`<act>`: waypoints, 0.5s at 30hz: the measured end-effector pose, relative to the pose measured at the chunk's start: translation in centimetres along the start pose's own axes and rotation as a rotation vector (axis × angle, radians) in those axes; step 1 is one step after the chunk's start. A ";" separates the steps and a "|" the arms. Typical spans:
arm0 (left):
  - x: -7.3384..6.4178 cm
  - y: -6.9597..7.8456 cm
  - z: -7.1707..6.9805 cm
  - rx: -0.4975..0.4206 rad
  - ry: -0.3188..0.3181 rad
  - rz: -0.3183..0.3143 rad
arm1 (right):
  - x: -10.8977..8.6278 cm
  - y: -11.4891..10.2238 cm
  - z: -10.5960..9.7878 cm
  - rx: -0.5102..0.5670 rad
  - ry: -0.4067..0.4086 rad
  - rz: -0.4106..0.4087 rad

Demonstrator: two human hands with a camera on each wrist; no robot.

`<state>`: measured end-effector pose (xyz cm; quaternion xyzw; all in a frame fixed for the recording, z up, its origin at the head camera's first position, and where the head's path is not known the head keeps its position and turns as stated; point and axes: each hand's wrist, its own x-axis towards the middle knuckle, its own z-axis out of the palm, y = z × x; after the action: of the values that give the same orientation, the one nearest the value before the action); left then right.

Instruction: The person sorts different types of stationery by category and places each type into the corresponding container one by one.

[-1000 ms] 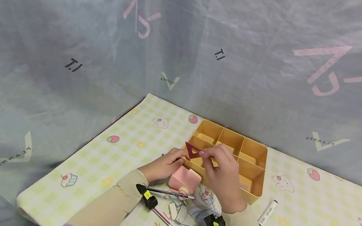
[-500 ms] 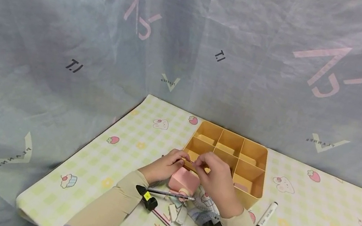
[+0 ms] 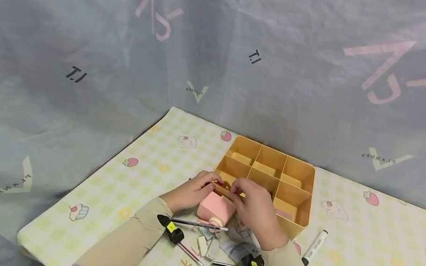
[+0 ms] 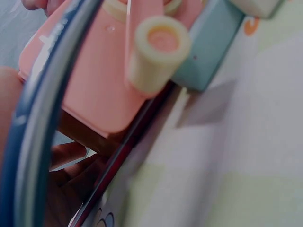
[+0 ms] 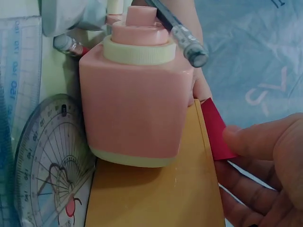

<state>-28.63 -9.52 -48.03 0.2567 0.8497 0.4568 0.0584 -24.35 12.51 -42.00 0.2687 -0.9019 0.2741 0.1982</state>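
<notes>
Red set square [image 5: 218, 135] sits pinched in the right hand [image 3: 257, 209] at the yellow organizer's [image 3: 291, 227] near rim; the left hand [image 3: 192, 191] is beside it, grip unclear. A pink crank sharpener [image 3: 217, 207] lies in front, on the counter [image 3: 99, 196].

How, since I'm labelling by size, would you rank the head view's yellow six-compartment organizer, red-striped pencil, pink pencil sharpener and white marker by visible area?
1. Yellow six-compartment organizer
2. Pink pencil sharpener
3. White marker
4. Red-striped pencil, partly hidden
</notes>
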 end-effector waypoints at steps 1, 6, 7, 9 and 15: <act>0.0 0.0 0.0 -0.001 0.001 0.004 | 0.0 0.0 0.0 -0.013 -0.009 0.004; 0.1 -0.1 -0.2 -0.004 -0.009 -0.001 | 0.2 -0.4 -0.1 -0.071 -0.071 0.010; 0.1 -0.1 -0.1 -0.008 -0.009 -0.005 | 0.1 -0.4 -0.1 -0.093 -0.086 0.005; 0.1 -0.1 -0.1 -0.012 -0.006 -0.018 | 0.1 -0.3 0.0 -0.131 -0.108 -0.011; 0.0 0.2 0.0 -0.011 0.001 -0.042 | -0.2 -0.1 0.2 -0.162 -0.113 -0.050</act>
<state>-28.54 -9.48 -47.88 0.2381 0.8525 0.4601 0.0689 -24.15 12.40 -42.23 0.2892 -0.9239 0.1795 0.1749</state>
